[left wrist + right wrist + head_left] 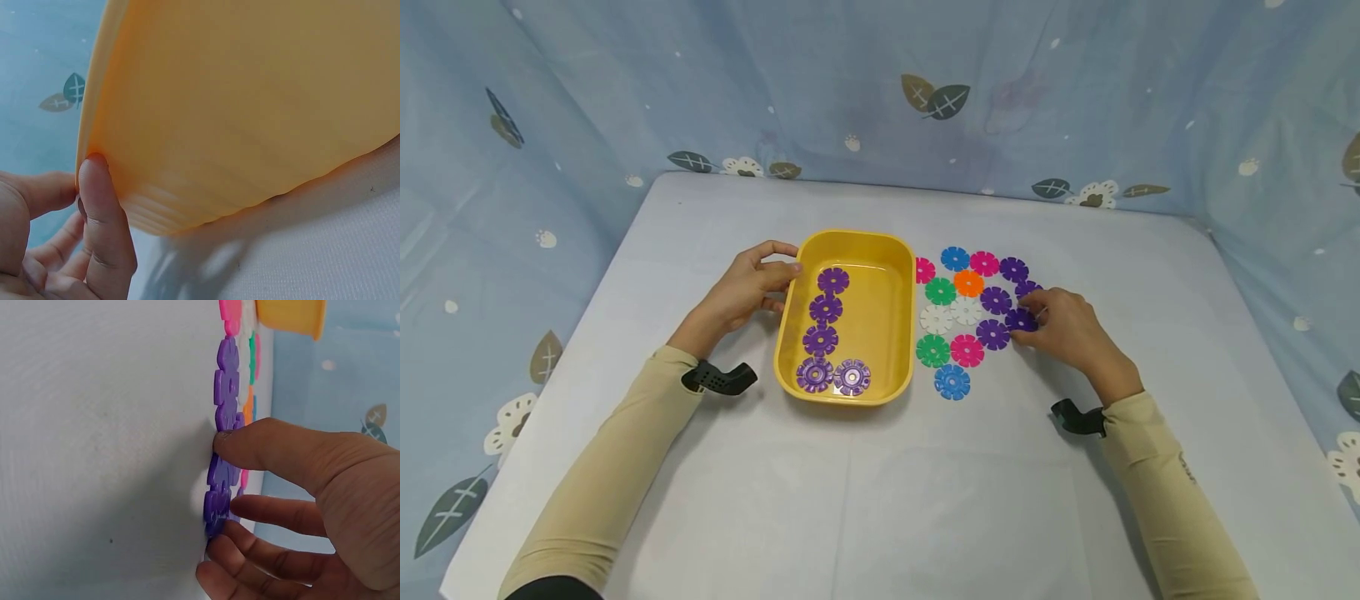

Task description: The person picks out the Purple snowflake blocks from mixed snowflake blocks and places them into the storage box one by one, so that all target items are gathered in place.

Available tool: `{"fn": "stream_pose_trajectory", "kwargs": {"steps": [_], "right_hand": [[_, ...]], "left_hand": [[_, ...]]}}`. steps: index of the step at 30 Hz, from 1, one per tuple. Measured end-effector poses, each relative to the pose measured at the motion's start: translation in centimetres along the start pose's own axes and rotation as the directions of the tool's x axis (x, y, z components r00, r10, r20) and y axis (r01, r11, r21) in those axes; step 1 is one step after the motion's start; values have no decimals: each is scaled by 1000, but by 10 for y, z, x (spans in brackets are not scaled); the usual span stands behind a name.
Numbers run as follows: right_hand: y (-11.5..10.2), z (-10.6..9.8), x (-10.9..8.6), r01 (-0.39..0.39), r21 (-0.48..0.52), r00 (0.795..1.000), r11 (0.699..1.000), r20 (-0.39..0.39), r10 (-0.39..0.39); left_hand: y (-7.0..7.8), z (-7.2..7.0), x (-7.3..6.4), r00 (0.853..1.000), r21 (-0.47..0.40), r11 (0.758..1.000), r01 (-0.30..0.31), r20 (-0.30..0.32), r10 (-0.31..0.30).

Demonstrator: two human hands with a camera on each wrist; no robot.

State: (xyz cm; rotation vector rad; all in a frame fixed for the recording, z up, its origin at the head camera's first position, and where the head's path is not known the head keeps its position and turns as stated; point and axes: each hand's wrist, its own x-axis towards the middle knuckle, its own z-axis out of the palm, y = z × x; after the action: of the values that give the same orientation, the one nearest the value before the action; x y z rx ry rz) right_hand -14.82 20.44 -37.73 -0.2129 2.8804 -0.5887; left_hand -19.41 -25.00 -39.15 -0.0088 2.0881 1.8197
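My left hand (741, 287) pinches the left rim of a yellow plastic tray (891, 333); in the left wrist view the thumb and a finger (103, 219) are at the tray's edge (187, 125). Inside the tray, several purple snowflake discs (821, 340) form a line down the left side, with one more beside the bottom one. To the tray's right, my right hand (1070, 333) has thumb and fingers around a purple snowflake disc (1019, 320) at the right edge of a flat group. The right wrist view shows the thumb (250, 447) against the purple discs (226, 384).
Beside the tray lie more snowflake discs: blue (952, 382), pink (967, 351), green (933, 351), white (936, 319) and orange (968, 283). They lie on a white-covered table (955, 500). A blue patterned curtain (850, 92) hangs behind and at both sides.
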Motion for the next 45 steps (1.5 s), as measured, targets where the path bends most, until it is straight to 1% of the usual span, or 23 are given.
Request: {"fn": "stream_pose_trajectory", "kwargs": {"steps": [9,12,16,24,28,37,45], "right_hand": [[0,2,-2,-28,1,1000,1000,-13,28],[-1,1,-3,-33,14,999,999,8,32],[-4,-1,-3,-41,-1,998,999,50,41],[-10,-5,-7,15,-53,994,998,106,-9],[-11,-6,-9,23,-71,993,997,118,-15],[-9,-5,-17,20,-58,997,998,78,-16],[-8,-10,-22,21,-62,999,998,40,-18]], "left_hand": [[0,0,0,1000,2,1000,-3,7,3],[0,-1,1,1000,8,1000,-2,5,2],[0,-1,1,1000,17,1000,2,5,-2],[1,-2,1,1000,30,999,11,-5,-11],[1,-1,1,1000,35,999,9,-1,-9],[1,-2,1,1000,-3,1000,-10,27,10],[1,-2,0,1000,-3,1000,-11,23,12]]}}
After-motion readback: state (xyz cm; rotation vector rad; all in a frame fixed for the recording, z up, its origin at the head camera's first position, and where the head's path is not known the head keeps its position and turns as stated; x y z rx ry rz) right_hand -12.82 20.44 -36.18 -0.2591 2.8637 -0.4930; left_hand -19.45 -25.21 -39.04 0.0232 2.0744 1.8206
